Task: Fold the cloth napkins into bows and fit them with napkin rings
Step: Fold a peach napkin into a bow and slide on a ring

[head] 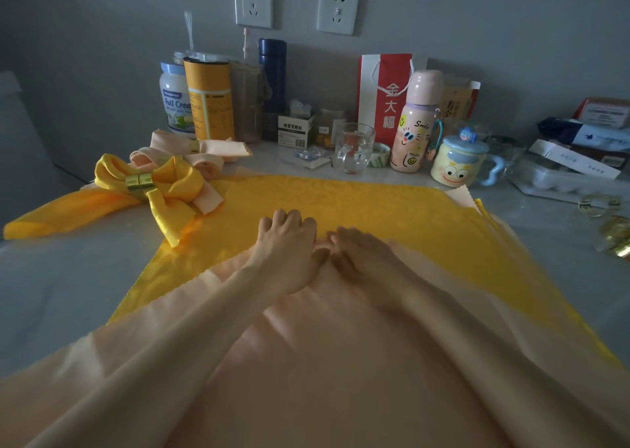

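Our counter (51, 270) is mostly covered. A big peach napkin (306, 362) lies spread toward the near edge on top of a yellow napkin (375, 205), whose far strip and side edges stick out. Both hands sit side by side at the peach one's far edge. The left hand (289, 243) has bent fingers, tips on the yellow, and we can't tell if it's pinching anything. The right hand (361, 256) is blurry but looks flat on the cloth. Far left, a yellow bow (170, 188) wears a gold ring (139, 181), with a peach bow (191, 151) just behind. Loose rings (600, 204) lie on the right.
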`<state>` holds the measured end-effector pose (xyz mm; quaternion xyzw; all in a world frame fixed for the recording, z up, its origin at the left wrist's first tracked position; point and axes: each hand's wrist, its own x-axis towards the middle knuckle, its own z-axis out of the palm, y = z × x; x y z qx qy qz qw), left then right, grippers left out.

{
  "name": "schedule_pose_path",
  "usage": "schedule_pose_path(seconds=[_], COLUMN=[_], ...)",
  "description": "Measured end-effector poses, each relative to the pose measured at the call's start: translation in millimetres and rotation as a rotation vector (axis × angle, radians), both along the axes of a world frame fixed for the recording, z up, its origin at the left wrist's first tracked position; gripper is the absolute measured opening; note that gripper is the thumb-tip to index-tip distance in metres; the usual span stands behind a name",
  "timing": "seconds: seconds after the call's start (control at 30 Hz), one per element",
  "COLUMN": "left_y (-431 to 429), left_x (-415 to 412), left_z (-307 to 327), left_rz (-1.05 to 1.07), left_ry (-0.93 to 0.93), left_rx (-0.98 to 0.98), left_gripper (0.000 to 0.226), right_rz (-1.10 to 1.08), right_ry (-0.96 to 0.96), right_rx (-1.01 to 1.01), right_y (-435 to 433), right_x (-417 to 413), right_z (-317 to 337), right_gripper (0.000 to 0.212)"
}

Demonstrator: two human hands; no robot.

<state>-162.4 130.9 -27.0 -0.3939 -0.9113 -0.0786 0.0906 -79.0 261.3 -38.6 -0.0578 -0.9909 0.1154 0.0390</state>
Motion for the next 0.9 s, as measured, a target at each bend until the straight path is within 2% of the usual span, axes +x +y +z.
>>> schedule_pose_path(seconds=[0.07, 0.13, 0.3, 0.47, 0.57, 0.67, 0.77, 0.9], left_y=[-1, -1, 1, 5, 3, -1, -2, 1], left_x=[-2, -4, -7, -8, -9, -10, -6, 3], left_z=[-1, -2, 1, -1, -4, -1, 6, 16], left_rz=[0.006, 0.0, -0.035, -0.074, -0.086, -0.095, -0.103, -0.086], left_ry=[-0.018, -0.039, -0.072, -0.051, -0.024, -0.029, -0.029, -0.076], left_rx=[0.025, 0.03, 0.016, 0.135, 0.19, 0.238, 0.224, 0.215], left_gripper=[0.039, 0.042, 0.04, 0.022, 0.022, 0.022, 0.02, 0.033], right_rz=[-0.111, -0.176, -0.19, -0.192, -0.185, -0.16, -0.133, -0.126], right_ry=[-0.062, -0.006, 0.131, 0.213, 0.289, 0.311, 0.31, 0.324], right_rx=[0.023, 0.012, -0.155, -0.183, -0.072, 0.037, 0.048, 0.059], right_y=[6, 11, 23, 29, 27, 21, 15, 13], right_x=[1, 4, 7, 5, 5, 3, 4, 7], right_z=[1, 5, 16, 17, 12, 10, 13, 15], right_gripper=[0.054, 0.055, 0.028, 0.018, 0.01, 0.011, 0.022, 0.026])
